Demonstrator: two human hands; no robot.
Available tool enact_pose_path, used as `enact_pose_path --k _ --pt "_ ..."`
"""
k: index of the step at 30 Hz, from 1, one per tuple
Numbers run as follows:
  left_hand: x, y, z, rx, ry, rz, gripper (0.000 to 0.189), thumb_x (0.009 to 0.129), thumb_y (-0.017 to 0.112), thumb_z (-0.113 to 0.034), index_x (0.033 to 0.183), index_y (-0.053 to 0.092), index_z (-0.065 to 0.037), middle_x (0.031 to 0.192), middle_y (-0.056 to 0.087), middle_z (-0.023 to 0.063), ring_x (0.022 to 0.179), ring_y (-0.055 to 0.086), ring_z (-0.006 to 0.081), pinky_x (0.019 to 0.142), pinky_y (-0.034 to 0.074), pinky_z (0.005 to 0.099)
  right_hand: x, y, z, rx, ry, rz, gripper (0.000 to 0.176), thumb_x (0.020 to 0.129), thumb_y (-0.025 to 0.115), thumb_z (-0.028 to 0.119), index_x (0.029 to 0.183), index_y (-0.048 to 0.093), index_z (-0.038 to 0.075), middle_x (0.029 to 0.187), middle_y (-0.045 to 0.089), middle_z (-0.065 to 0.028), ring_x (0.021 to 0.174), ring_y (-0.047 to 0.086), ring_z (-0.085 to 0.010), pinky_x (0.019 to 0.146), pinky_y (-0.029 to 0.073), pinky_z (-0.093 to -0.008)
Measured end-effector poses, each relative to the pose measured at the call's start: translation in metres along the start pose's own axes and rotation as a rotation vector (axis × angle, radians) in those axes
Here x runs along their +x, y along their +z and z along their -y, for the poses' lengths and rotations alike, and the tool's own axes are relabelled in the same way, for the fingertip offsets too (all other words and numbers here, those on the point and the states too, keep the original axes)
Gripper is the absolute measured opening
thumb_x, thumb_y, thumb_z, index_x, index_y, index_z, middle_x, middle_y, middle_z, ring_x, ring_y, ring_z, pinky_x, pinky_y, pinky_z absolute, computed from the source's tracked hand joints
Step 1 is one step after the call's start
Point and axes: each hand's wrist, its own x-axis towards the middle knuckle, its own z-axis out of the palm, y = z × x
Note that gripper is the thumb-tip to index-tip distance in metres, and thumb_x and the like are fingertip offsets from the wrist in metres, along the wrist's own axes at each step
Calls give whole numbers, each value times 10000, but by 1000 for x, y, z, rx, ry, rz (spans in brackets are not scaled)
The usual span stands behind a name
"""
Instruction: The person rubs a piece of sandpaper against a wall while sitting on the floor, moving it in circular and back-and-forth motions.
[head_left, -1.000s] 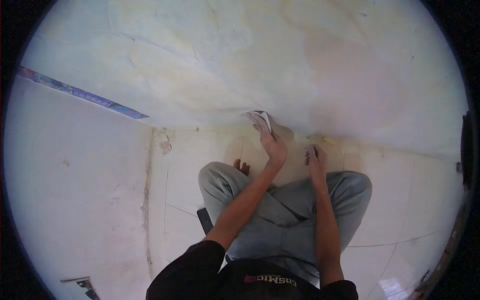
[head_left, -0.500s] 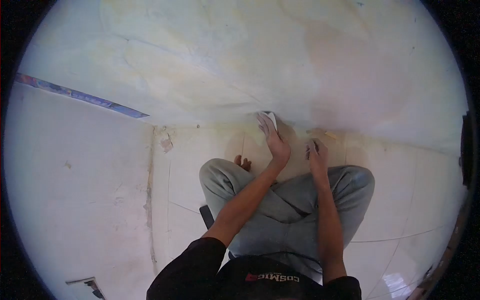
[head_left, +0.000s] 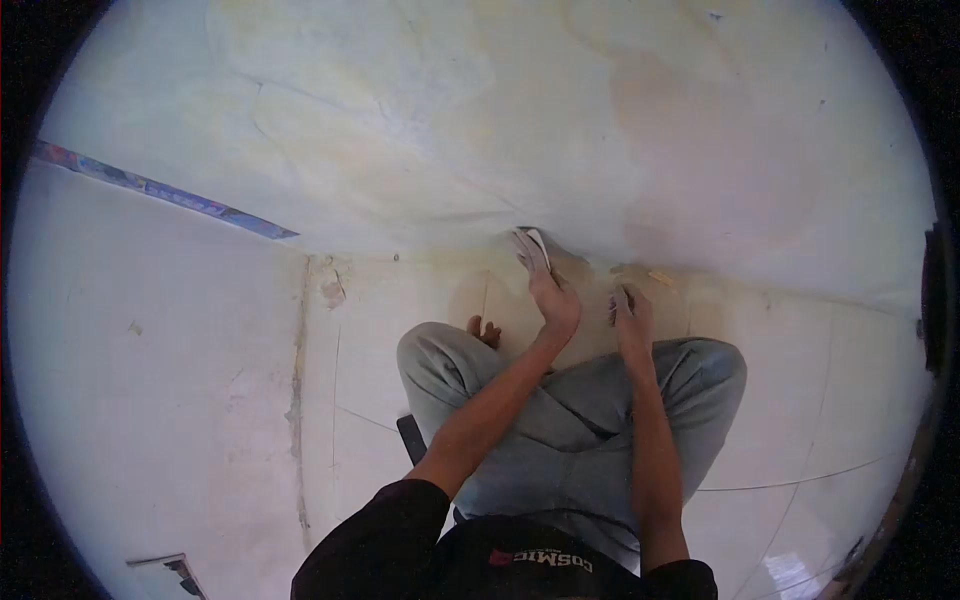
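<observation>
Left hand (head_left: 550, 295): fingers stretched flat and together, pressing a small white pad (head_left: 533, 238) against the foot of the wall (head_left: 500, 120), far centre. Right hand (head_left: 631, 315): just right of it, on the floor (head_left: 400, 290) by the grey trousers (head_left: 570, 440). Its fingers are curled; grip cannot be told.

A pale, yellow-blotched wall (head_left: 450, 120) is met by a white side wall (head_left: 150, 350) along a blue patterned strip (head_left: 160, 188); pale floor tiles (head_left: 780, 400) are seen below.
</observation>
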Motion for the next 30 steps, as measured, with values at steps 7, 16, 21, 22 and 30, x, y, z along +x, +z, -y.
enact_pose_path --k 7,16,21,22,30 --pt "14 -15 -27 -9 -38 -58 876 729 404 189 1529 86 27 1573 97 286 1423 163 476 1190 125 495 -4 1 8 34 -25 -29 216 983 520 168 923 625 -11 713 541 -17 595 506 -87 535 409 -265" --pt "3 -13 -10 -29 -48 -33 855 720 379 187 1521 118 44 1555 174 297 1411 182 497 1178 156 495 -10 2 3 3 2 -23 231 975 526 185 895 621 -9 705 548 -28 593 509 -106 553 421 -284" --pt "9 -15 -16 -63 60 -61 818 733 372 182 1512 154 57 1546 205 300 1412 174 503 1177 161 480 -7 3 4 52 15 -36 241 987 518 179 877 618 -10 707 548 -22 584 510 -88 536 418 -261" --pt "2 -6 5 -41 -28 -66 812 739 377 179 1510 155 59 1548 200 296 1410 177 502 1177 167 481 -7 2 0 32 0 -16 243 989 518 183 893 627 -12 706 548 -22 583 510 -89 535 418 -260" --pt "21 -15 -22 -47 -152 -146 775 768 405 159 1502 172 73 1551 191 294 1426 185 465 1189 150 462 -7 2 16 -17 0 -20 269 986 518 215 943 637 -23 725 607 -74 630 545 -139 598 442 -309"
